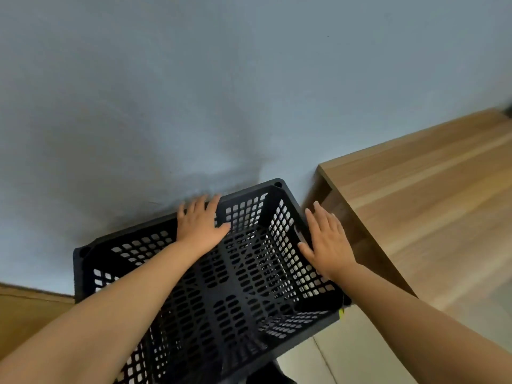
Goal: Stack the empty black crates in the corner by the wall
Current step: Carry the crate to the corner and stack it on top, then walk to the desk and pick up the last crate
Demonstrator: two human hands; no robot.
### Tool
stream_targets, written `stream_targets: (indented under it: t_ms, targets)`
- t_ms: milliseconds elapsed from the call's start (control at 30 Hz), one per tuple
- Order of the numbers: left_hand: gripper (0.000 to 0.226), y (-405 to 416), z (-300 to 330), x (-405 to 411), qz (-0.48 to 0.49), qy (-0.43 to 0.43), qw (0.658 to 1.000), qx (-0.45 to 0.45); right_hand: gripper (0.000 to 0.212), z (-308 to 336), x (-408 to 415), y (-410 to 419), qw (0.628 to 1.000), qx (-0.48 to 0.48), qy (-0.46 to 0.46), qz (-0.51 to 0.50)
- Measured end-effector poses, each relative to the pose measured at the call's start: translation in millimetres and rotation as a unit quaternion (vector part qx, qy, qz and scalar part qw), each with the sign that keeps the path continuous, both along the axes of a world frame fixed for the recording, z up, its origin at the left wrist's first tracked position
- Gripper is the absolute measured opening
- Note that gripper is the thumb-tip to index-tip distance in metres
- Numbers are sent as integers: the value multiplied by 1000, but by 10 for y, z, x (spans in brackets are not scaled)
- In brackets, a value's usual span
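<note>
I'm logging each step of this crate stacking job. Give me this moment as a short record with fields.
crate: black perforated crate, open side up, nothing visible inside
position: against the blue-grey wall, beside a wooden table
left hand: left hand resting on the far rim, fingers over the edge
right hand: right hand flat, fingers straight, on the right rim
crates beneath: cannot tell

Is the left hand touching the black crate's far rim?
Touching. The head view shows the left hand lying flat on the black crate, fingers draped over its far rim by the wall.
</note>
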State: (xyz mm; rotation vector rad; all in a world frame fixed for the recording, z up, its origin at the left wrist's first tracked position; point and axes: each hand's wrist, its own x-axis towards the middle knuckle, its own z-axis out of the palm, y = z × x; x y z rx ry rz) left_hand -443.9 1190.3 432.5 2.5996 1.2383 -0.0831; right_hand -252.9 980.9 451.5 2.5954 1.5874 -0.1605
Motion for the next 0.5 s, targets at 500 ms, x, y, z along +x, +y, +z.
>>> stream_targets:
  t_ms: [500]
  targets:
    - [59, -1741, 370, 763, -419, -101, 902, 24, 74, 278, -863, -1921, 936, 34, 26, -350]
